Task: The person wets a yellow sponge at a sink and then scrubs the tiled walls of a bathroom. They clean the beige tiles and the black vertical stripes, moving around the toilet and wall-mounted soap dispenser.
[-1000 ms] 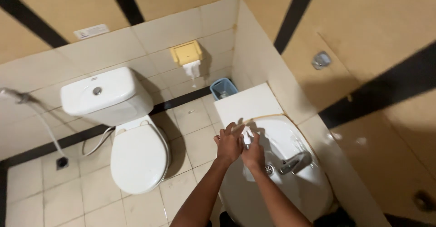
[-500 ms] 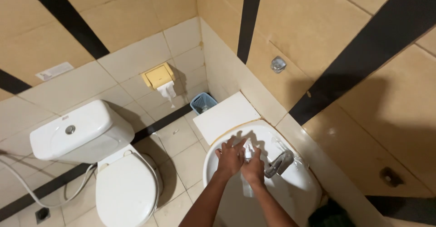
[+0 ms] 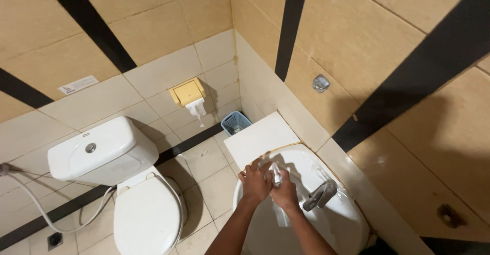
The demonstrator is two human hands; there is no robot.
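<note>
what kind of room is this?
A small tiled bathroom, by the look of it: a white toilet with its cistern, a white washbasin with a tap, and a wall-mounted paper dispenser.

Upper walls: large glossy tan tiles (image 3: 153,25), crossed by black diagonal stripes (image 3: 84,23). Lower walls and floor: pale cream square tiles (image 3: 204,158), black band along base. White ceramic toilet with closed lid (image 3: 145,217) against left wall, white hose (image 3: 30,206) beside it. Yellow wall-mounted paper dispenser (image 3: 187,92) in corner; small blue slatted plastic bin (image 3: 236,123) below. Round metal wall fitting (image 3: 320,83) on right wall.
</note>
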